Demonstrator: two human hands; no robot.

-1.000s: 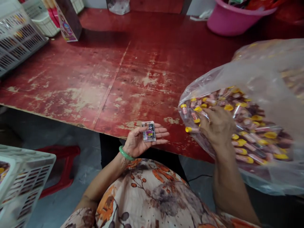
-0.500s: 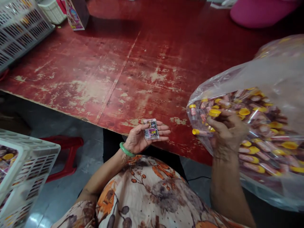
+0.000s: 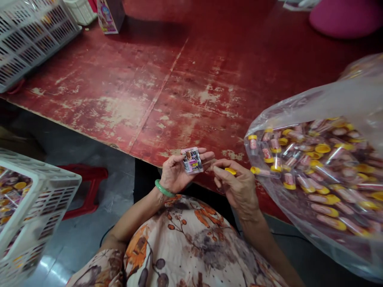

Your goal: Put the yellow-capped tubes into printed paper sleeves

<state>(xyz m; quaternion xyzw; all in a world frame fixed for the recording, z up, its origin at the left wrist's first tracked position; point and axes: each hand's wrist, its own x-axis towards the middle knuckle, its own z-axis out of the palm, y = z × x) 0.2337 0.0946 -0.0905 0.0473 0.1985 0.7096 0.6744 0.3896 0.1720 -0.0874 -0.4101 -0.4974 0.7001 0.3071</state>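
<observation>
A small printed packet [image 3: 193,161] lies across the palm of my left hand [image 3: 176,173], its edge under my thumb and my other fingers stretched out behind it. My right hand [image 3: 237,185] is just to the right, pinching a clear tube with a yellow cap [image 3: 230,171]; my fingers hide part of the tube. Further right, a large clear plastic bag [image 3: 299,99] lies open, full of similar tubes [image 3: 324,199] with yellow caps and pink contents.
The worn red table [image 3: 167,95] spans the view. A grey crate [image 3: 36,40], a printed box [image 3: 107,18] and a pink object [image 3: 344,18] stand at the back. At lower left are a white basket [image 3: 54,187] and a red stool [image 3: 89,191].
My right hand has moved left out of the bag, bringing a yellow-capped tube close to my left hand. The packet remains in my left hand. The view has shifted slightly.
</observation>
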